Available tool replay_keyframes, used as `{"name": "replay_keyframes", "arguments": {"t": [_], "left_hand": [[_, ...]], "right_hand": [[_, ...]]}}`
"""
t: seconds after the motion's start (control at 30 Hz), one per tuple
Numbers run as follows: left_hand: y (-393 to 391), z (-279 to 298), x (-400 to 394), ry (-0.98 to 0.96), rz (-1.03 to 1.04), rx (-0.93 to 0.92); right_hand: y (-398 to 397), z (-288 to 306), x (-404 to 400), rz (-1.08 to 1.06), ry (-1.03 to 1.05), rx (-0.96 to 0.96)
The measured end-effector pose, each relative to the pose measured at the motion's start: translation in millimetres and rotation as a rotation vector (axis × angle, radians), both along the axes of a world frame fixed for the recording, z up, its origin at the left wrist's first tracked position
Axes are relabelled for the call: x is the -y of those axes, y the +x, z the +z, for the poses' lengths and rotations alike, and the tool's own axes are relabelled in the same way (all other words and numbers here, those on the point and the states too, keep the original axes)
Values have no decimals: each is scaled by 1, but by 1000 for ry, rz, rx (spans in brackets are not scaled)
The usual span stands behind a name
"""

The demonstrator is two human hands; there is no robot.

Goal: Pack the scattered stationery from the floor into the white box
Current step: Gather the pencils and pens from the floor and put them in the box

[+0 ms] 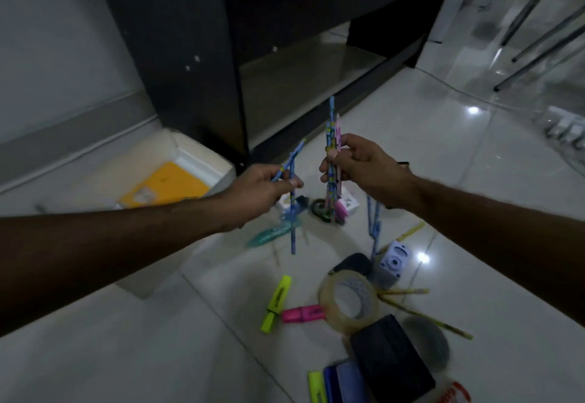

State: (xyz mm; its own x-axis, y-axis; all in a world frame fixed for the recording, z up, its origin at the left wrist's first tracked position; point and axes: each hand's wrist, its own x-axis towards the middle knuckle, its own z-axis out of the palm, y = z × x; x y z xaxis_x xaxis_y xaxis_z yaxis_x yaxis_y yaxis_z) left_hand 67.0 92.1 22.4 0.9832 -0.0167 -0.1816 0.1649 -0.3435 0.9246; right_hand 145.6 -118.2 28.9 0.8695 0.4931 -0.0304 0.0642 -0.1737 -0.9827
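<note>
**A:** Glossy pale floor tiles, dark cabinet behind, metal chair legs upper right. Light was dim. Container status?

**B:** White box sat on the floor at the foot of the cabinet, left of the hands. It held a yellow-orange flat item, possibly a pad; the label on it was unreadable. The left forearm cut off the box's near edge.

**A:** Fingers?

**B:** Left hand pinched two blue patterned pencils between thumb and curled fingers; one hung downward, one angled up. Right hand gripped a bundle of blue and pink pencils, held upright, fingers wrapped tight. Both hands were raised above the floor, close together but not touching.

**A:** Still on the floor?

**B:** Yellow highlighter touching a pink highlighter, clear tape roll just beside them, lilac sharpener, yellow pencils fanned to the right of the roll, loose blue pencils, black case, a second yellow highlighter cut off at the bottom edge.

**A:** Unclear items?

**B:** Teal object below the left hand was motion-blurred; could not identify it. Small pink-and-white box and a dark ring-shaped thing were partly hidden behind the right hand's bundle.
</note>
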Motion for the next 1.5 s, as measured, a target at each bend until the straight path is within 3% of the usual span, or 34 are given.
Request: {"name": "replay_keyframes", "arguments": {"t": [0.4, 0.6, 0.73, 0.93, 1.07, 1.3, 1.5], "left_hand": [[-31, 28, -180, 55, 466, -11], [-30, 14, -264, 229, 606, -283], [-35, -10, -284, 159, 514, -553], [-37, -39, -306, 58, 379, -841], [-36, -43, -318, 24, 475, -815], [-41, -41, -313, -37, 623, -657], [-37, -39, -292, -126, 646, -609]], "right_hand": [[-39, 51, -187, 270, 272, -107], [-34, 65, -278, 312, 348, -234], [-34, 39, -328, 375, 202, -380], [-30, -25, -380, 456, -209, -509], [-38, -75, -398, 412, -316, -453], [-48, -109, -407, 400, -466, -53], [-41, -116, -400, 414, -465, -59]]}}
